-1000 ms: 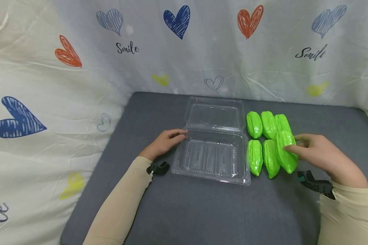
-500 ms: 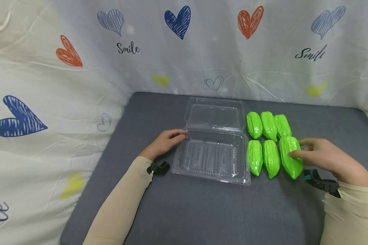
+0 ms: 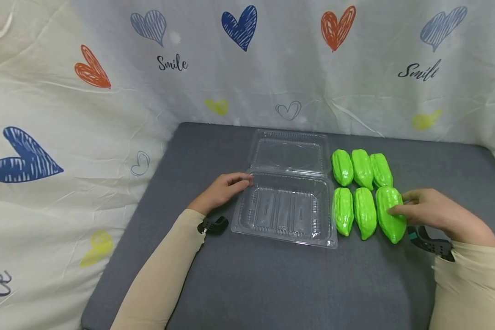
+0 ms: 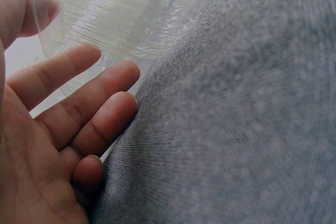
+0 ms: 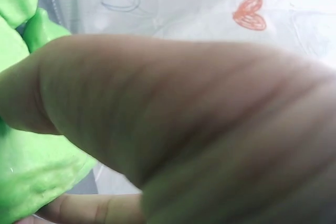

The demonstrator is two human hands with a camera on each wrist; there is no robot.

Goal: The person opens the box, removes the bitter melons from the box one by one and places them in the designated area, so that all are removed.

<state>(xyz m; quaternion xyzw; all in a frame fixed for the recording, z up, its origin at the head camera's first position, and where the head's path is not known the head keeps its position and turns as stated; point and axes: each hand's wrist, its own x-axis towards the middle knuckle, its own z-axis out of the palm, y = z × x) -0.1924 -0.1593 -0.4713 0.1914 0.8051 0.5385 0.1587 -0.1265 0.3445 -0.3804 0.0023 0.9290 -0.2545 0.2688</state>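
Note:
A clear plastic clamshell container lies with its lid folded back on the dark table. My left hand rests at its left rim. Its loosely straight fingers touch the plastic in the left wrist view. My right hand grips a bright green, ridged, pointed fruit, the nearest right one in a two-row group. Its thumb lies across the fruit in the right wrist view and hides part of it. Two similar green fruits lie to its left.
Three more green fruits form the far row, right of the open lid. The grey table ends at a white curtain with printed hearts behind and on the left.
My right hand has brought the gripped green fruit nearer and rightward, off the far row and into line with the near row. My left hand has stayed at the container's rim.

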